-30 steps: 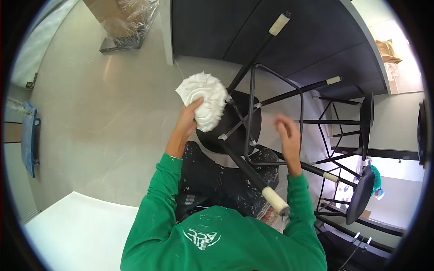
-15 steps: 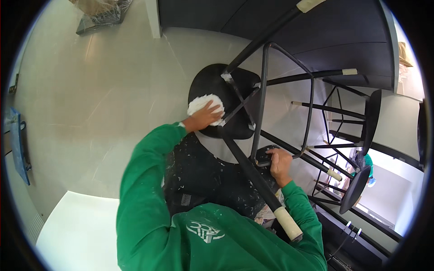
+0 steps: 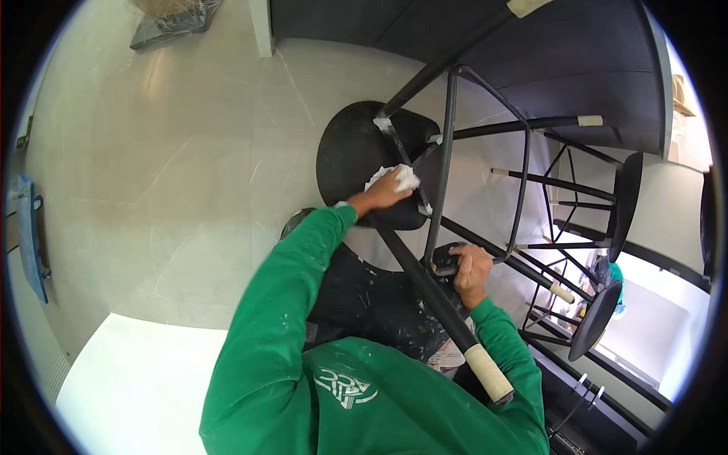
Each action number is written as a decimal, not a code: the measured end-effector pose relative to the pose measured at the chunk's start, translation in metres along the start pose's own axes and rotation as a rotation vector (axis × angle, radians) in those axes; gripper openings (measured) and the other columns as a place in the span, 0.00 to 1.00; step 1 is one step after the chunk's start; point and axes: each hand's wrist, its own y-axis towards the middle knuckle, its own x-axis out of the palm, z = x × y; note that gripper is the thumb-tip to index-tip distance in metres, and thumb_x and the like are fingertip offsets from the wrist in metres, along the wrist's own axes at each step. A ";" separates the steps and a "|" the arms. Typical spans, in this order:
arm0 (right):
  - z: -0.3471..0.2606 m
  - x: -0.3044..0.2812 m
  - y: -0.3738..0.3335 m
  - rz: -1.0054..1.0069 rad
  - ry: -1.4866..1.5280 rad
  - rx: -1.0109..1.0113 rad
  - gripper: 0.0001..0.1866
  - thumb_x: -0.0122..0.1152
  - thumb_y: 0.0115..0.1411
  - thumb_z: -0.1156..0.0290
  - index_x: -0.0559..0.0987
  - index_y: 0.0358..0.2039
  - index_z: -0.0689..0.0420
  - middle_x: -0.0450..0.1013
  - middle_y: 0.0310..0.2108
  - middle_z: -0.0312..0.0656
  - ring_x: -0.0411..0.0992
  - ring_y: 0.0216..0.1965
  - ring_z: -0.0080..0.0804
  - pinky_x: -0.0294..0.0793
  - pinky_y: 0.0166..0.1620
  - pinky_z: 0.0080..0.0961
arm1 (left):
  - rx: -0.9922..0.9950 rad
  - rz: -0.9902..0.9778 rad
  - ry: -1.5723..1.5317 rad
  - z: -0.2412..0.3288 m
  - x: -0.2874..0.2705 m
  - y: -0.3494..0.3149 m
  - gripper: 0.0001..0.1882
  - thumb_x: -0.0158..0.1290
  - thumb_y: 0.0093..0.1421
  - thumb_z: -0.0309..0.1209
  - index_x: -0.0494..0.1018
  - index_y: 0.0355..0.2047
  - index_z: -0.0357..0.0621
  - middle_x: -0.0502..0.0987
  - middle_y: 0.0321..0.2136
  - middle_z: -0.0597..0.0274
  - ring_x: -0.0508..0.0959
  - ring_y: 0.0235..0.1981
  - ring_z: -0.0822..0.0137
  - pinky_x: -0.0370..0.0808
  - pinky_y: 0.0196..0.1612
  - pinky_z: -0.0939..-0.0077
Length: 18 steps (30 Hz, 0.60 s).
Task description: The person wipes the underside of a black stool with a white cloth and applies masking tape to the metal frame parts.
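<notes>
A black bar stool is tipped so that the underside of its seat (image 3: pixel 345 152) faces me, with its legs pointing up and toward me. My left hand (image 3: pixel 385 189) presses a bunched white cloth (image 3: pixel 407 179) onto that underside, by the crossed braces where the legs join. Curled fingers of my right hand (image 3: pixel 473 271) grip the lower corner of the footrest rail (image 3: pixel 523 193). The nearest leg (image 3: pixel 425 292) slants between my arms and ends in a beige-wrapped tip (image 3: pixel 487 371). The cloth's far edge is partly hidden by my fingers.
More black stools (image 3: pixel 623 201) lie on their sides at the right. Dark cabinet panels (image 3: pixel 470 83) stand behind the stool. A white surface (image 3: pixel 144 371) is at lower left, and a plastic-wrapped item (image 3: pixel 174 23) at the far left. Another person's green sleeve (image 3: pixel 613 282) shows far right.
My left hand has slid the cloth right across the seat underside, from near its left edge to the braces, and the cloth is more bunched. My right hand stays on the rail.
</notes>
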 end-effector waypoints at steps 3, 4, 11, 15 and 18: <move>-0.001 -0.001 -0.001 0.009 -0.011 -0.003 0.23 0.43 0.69 0.61 0.82 0.26 0.58 0.76 0.24 0.46 0.73 0.26 0.49 0.68 0.33 0.42 | -0.022 -0.013 0.142 -0.011 0.004 -0.022 0.30 0.54 0.66 0.51 0.75 0.59 0.41 0.76 0.57 0.41 0.78 0.56 0.41 0.71 0.61 0.55; 0.009 -0.013 -0.024 0.006 -0.062 0.063 0.23 0.42 0.69 0.61 0.82 0.26 0.58 0.76 0.24 0.46 0.73 0.26 0.49 0.68 0.33 0.42 | -0.168 -0.191 -0.083 0.023 0.012 -0.025 0.30 0.54 0.66 0.52 0.77 0.56 0.41 0.78 0.54 0.41 0.80 0.52 0.41 0.74 0.59 0.54; 0.014 -0.018 -0.031 0.048 -0.074 0.055 0.24 0.41 0.69 0.60 0.81 0.25 0.58 0.74 0.22 0.45 0.71 0.24 0.49 0.67 0.32 0.42 | -0.165 -0.222 0.435 0.067 -0.078 -0.009 0.28 0.53 0.66 0.53 0.81 0.36 0.36 0.83 0.41 0.39 0.82 0.44 0.40 0.77 0.51 0.48; -0.001 0.008 -0.003 0.031 0.018 -0.039 0.24 0.41 0.68 0.60 0.81 0.25 0.58 0.73 0.21 0.45 0.71 0.24 0.48 0.66 0.31 0.42 | 0.038 -0.409 0.440 0.015 -0.042 -0.006 0.30 0.52 0.67 0.55 0.79 0.42 0.34 0.66 0.67 0.40 0.67 0.65 0.37 0.65 0.65 0.47; 0.007 -0.002 -0.008 0.046 -0.015 -0.024 0.24 0.41 0.68 0.60 0.81 0.25 0.58 0.73 0.21 0.45 0.70 0.23 0.47 0.65 0.31 0.42 | 0.066 -0.538 0.517 0.010 -0.017 -0.022 0.27 0.50 0.70 0.52 0.80 0.52 0.42 0.74 0.61 0.51 0.75 0.59 0.46 0.69 0.63 0.54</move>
